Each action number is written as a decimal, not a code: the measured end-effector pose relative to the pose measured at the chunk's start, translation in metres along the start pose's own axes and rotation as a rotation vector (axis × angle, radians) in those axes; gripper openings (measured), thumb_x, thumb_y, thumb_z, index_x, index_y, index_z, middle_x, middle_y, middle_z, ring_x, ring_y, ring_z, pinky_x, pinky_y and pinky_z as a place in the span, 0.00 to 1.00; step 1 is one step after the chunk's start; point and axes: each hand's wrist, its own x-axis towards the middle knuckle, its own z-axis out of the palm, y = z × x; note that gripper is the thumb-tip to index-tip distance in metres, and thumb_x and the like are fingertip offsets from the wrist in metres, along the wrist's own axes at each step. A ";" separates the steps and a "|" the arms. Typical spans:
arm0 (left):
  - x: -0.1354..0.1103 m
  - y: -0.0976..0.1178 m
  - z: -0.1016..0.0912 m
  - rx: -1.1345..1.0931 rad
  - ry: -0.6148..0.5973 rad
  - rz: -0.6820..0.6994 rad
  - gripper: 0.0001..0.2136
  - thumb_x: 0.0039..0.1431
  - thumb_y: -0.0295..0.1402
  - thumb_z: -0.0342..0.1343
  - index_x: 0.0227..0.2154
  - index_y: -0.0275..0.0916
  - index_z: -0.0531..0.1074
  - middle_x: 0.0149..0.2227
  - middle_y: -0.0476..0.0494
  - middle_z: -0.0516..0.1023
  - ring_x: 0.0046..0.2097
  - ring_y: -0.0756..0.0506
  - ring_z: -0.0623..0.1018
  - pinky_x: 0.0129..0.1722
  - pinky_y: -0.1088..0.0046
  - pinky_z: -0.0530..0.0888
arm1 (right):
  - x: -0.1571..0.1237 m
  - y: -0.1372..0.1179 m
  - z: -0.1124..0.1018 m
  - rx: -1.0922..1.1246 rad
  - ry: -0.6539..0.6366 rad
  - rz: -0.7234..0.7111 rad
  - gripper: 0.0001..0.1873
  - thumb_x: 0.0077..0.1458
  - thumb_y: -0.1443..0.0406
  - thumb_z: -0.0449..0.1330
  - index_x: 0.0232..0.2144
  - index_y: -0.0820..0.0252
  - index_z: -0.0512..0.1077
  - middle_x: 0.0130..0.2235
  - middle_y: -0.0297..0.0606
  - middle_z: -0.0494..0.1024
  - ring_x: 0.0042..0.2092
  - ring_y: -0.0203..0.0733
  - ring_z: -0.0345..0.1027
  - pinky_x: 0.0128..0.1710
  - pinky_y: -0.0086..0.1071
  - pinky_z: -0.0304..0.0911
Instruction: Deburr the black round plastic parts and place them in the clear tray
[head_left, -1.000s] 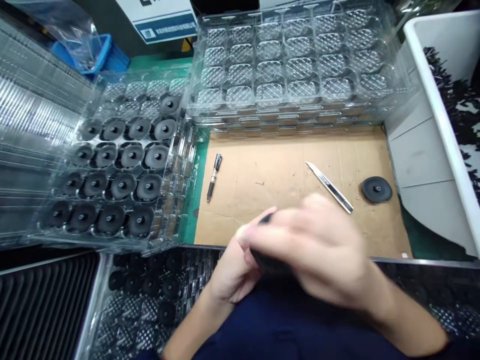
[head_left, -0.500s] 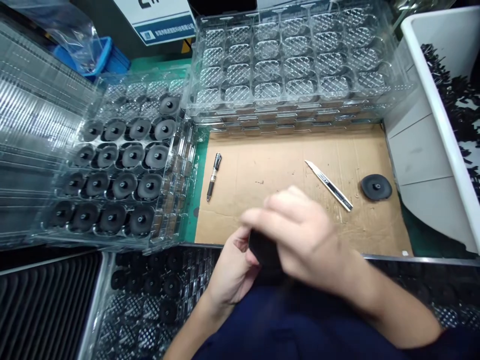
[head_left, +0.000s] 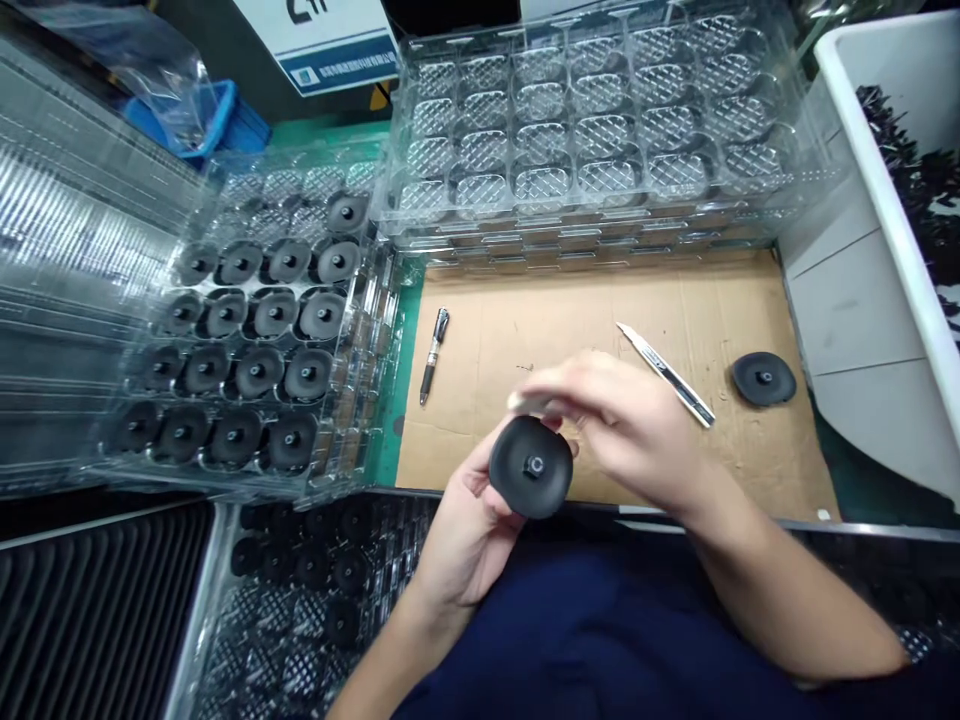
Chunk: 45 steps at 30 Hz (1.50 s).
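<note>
Far left: stack of ribbed clear trays (head_left: 67,250), edge-on.
Next to it, a clear blister tray (head_left: 360,300) loaded with black discs: four full rows of four, plus one disc in the row behind. The back pockets are bare.
Below the bench edge, a lower tray (head_left: 300,640) with a few more discs, partly hidden.
A pen (head_left: 433,355) lies on the left edge of the cardboard sheet (head_left: 525,320), well apart from the hands.
The left hand (head_left: 465,535) comes up from the bottom centre. Its fingers are wrapped round the rim of a black disc (head_left: 531,467), hub facing up at the camera. The disc is held off the bench, over the near edge of the cardboard.
The right hand (head_left: 637,435) sits just above and right of the disc, fingertips at its upper rim. It is motion-blurred, so I can't tell whether it pinches the disc or only touches it.
Behind, at the back, is a stack of empty clear pocket trays (head_left: 585,130).
A utility knife (head_left: 667,375) lies on the cardboard just past the right hand.
Right of that, a loose black disc (head_left: 763,379) lies flat on the cardboard.
Far right: a white bin (head_left: 862,280) with small black parts (head_left: 919,190) inside.
</note>
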 end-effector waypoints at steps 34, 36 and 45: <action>0.008 0.011 0.003 -0.030 0.032 0.268 0.24 0.43 0.39 0.66 0.46 0.54 0.71 0.50 0.53 0.72 0.53 0.43 0.72 0.48 0.75 0.72 | -0.023 -0.024 0.007 -0.220 0.041 0.008 0.15 0.57 0.72 0.51 0.47 0.65 0.68 0.31 0.39 0.72 0.31 0.38 0.60 0.33 0.34 0.59; 0.008 0.010 0.004 -0.039 0.014 0.263 0.23 0.44 0.40 0.66 0.46 0.55 0.71 0.51 0.53 0.71 0.53 0.43 0.71 0.49 0.73 0.72 | -0.022 -0.027 0.009 -0.190 0.015 -0.038 0.16 0.58 0.72 0.51 0.49 0.66 0.66 0.31 0.39 0.72 0.32 0.38 0.60 0.33 0.34 0.58; 0.006 0.017 0.015 -0.078 -0.032 0.326 0.17 0.51 0.34 0.62 0.45 0.57 0.71 0.49 0.55 0.72 0.51 0.44 0.73 0.49 0.72 0.73 | -0.024 -0.022 0.010 0.045 -0.279 -0.101 0.13 0.58 0.71 0.50 0.43 0.61 0.70 0.29 0.35 0.71 0.31 0.36 0.60 0.31 0.33 0.55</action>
